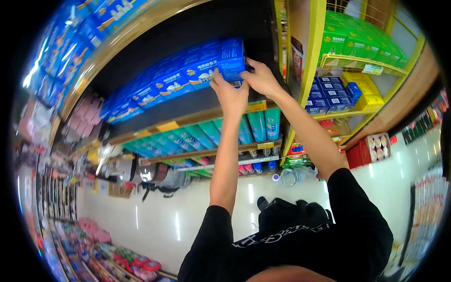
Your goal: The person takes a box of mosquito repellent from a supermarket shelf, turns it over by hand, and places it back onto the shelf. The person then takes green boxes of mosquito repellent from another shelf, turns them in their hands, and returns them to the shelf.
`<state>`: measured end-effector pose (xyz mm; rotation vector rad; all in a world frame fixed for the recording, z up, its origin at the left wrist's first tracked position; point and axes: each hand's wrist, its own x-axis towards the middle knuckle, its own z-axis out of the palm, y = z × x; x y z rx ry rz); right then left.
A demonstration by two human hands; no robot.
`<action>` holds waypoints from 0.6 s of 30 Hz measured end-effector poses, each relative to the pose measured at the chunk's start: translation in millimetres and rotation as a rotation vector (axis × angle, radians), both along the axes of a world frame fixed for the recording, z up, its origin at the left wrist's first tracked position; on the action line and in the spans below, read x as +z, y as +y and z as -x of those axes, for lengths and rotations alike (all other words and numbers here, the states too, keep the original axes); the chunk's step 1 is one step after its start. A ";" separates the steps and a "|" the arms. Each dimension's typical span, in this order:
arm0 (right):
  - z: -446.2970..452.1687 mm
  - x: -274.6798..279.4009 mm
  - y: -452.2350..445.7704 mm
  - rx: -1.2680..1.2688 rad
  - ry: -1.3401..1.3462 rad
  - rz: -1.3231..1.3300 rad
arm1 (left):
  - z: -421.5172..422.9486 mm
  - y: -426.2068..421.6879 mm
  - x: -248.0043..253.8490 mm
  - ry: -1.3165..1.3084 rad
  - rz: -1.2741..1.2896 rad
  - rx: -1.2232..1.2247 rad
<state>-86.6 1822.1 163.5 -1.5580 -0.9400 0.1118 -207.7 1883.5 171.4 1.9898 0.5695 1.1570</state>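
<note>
Blue printed boxes (202,66) stand in a long row on a dark shelf (188,111). At the right end of that row, both my hands are on the last box (231,57). My left hand (230,95) touches its lower front with fingers bent and apart. My right hand (262,79) reaches round its right side, the fingers curled at the edge and the thumb near the lower front corner. The fingertips behind the box are partly hidden.
Teal spray cans (197,135) fill the shelf below. A yellow rack (315,56) on the right holds green boxes (357,40) and dark blue boxes (330,94). Blue packs (75,51) stand upper left. A clear plastic bag (296,175) lies on the floor.
</note>
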 end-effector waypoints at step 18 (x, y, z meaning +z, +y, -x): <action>22.8 19.4 14.3 -0.376 -0.108 0.192 | -6.8 -33.1 -18.9 -0.218 0.082 -0.362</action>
